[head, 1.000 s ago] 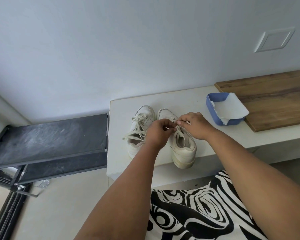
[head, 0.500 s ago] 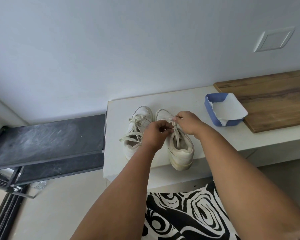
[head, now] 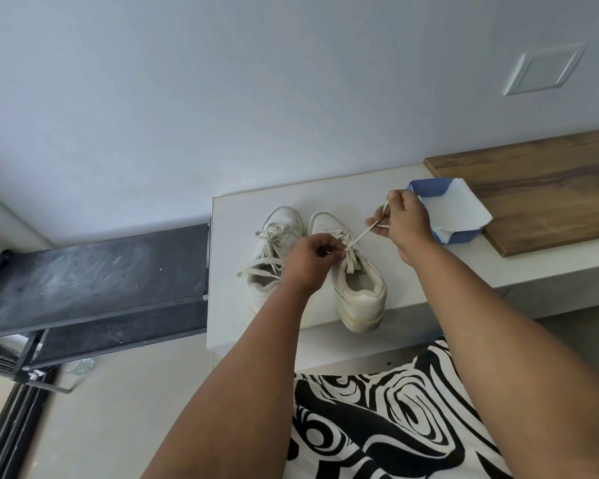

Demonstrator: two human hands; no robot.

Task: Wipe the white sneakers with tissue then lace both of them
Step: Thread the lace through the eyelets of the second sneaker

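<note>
Two white sneakers stand side by side on the white ledge (head: 242, 326), toes toward the wall. The left sneaker (head: 274, 243) has loose laces spilling to its left. Over the right sneaker (head: 358, 292) my left hand (head: 310, 262) pinches the lace (head: 363, 233) at the crossing near the tongue. My right hand (head: 400, 223) holds the lace's other end, stretched taut up and to the right, close to the blue tissue box (head: 460, 233) with white tissue (head: 459, 210) sticking out.
A wooden board (head: 547, 181) lies on the ledge at the right, behind the tissue box. A dark sloping panel (head: 94, 274) sits left of the ledge. Black-and-white patterned fabric (head: 377, 420) covers my lap below. A wall plate (head: 543, 70) is at the upper right.
My right hand has pulled the lace away from the right sneaker, up and to the right, drawing it taut. My left hand stays at the lace crossing.
</note>
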